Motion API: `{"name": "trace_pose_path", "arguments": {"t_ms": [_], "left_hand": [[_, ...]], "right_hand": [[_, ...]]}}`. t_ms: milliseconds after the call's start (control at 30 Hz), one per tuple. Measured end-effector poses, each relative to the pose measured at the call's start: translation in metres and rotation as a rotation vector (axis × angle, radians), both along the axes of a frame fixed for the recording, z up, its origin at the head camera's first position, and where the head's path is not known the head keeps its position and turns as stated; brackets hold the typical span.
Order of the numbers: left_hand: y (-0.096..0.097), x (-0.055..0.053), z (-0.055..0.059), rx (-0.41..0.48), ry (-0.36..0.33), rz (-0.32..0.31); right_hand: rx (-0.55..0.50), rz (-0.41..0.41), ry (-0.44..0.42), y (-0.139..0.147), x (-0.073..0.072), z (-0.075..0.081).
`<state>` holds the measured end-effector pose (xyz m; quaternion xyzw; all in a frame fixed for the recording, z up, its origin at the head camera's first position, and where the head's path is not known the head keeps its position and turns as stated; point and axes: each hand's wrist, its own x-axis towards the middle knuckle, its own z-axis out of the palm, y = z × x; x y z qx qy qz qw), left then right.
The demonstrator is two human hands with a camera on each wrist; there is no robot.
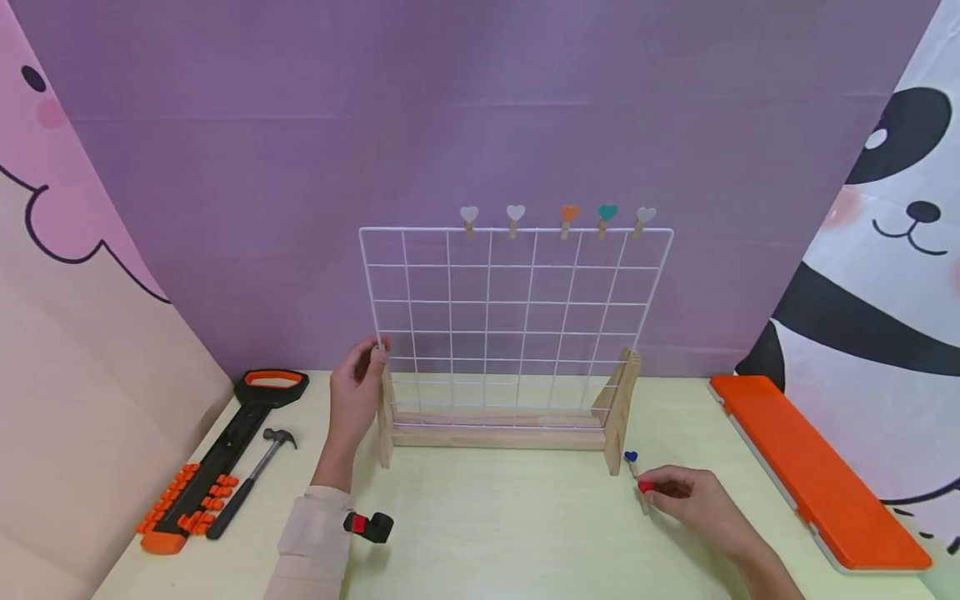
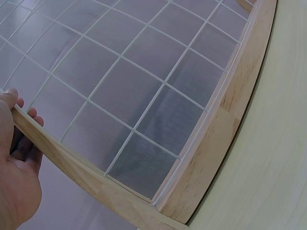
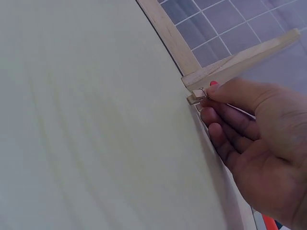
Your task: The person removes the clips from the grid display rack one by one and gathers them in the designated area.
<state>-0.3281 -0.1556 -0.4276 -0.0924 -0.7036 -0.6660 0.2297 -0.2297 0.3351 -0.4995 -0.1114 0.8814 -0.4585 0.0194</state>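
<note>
A white wire grid (image 1: pixel 517 332) stands upright in a wooden stand (image 1: pixel 498 437). My left hand (image 1: pixel 355 398) grips the top of the stand's left upright (image 2: pixel 72 165), thumb in front and fingers behind. At the right foot of the stand, my right hand (image 1: pixel 693 500) pinches a small wooden clothespin (image 3: pixel 197 95) topped with a red heart (image 1: pixel 646 487), low over the table. A blue-heart clothespin (image 1: pixel 631 456) lies just beyond it. Along the grid's top wire are clipped an orange-heart clothespin (image 1: pixel 569 213), a teal one (image 1: pixel 607 213) and several with white hearts (image 1: pixel 515 213).
On the left of the table lie a claw hammer (image 1: pixel 251 483) and a black-and-orange tool holder (image 1: pixel 240 429) with orange clips. A long orange case (image 1: pixel 817 475) lies at the right. Behind the grid hangs a purple backdrop (image 1: pixel 480 108).
</note>
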Motion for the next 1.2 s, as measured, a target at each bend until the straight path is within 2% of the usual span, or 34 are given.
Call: {"name": "trace_pose_path", "arguments": {"t_ms": [300, 533, 800, 1200], "left_hand": [[-0.0002, -0.0005, 0.0, -0.004, 0.013, 0.0], [-0.0004, -0.0001, -0.0001, -0.019, -0.014, 0.012], [0.0007, 0.0019, -0.0002, 0.005, 0.001, 0.005], [-0.0005, 0.002, -0.0006, -0.008, 0.003, -0.004]], "right_hand": [[0.028, -0.039, -0.031, -0.001, -0.0015, -0.0031], [0.031, -0.055, -0.049, -0.0019, -0.0026, -0.0041], [0.041, -0.083, -0.064, -0.0027, -0.0022, -0.0041], [-0.015, -0.085, -0.051, -0.0005, -0.0009, -0.0067]]}}
